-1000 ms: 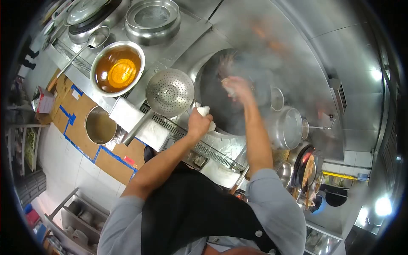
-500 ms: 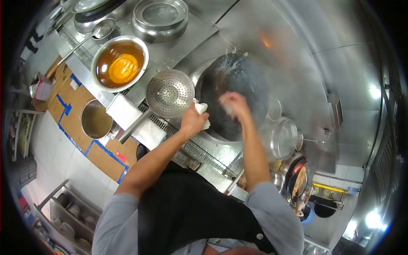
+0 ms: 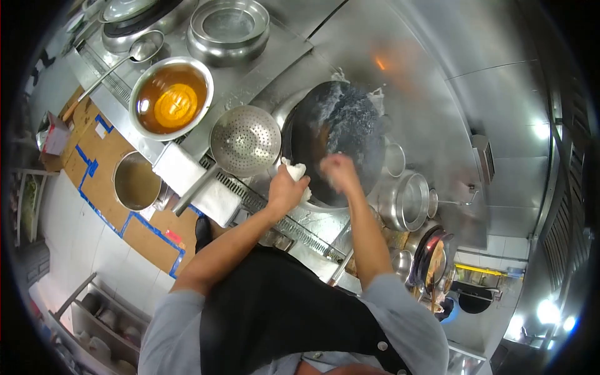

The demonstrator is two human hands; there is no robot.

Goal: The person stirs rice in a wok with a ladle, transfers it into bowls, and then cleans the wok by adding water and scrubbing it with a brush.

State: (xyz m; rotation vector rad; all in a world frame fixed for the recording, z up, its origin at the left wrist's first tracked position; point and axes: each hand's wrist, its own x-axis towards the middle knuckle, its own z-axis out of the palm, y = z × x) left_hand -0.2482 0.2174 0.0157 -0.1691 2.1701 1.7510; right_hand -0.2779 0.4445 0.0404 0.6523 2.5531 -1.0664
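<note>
A large dark wok (image 3: 350,119), its inside streaked with pale wet patches, sits on the range in front of me. My left hand (image 3: 287,189) is closed around a folded white cloth (image 3: 295,169) at the wok's near left rim. Over the wok's near side is my right hand (image 3: 340,172), fingers curled and blurred by motion. A faint brownish streak shows in the wok beyond it; I cannot make out what the hand holds. Beside my left hand, a perforated metal strainer (image 3: 245,140) rests with its handle pointing toward me.
A metal bowl of amber liquid (image 3: 171,66) stands left of the strainer, near a ladle (image 3: 146,47). Folded white towels (image 3: 215,200) lie on the range's front edge. Below is a pot of cloudy liquid (image 3: 136,181). Metal pots (image 3: 409,200) stand to the right.
My right hand has shifted slightly down and toward me over the wok. The wok appears tipped differently, with more of its wet, streaked surface showing. My left hand keeps hold of the cloth.
</note>
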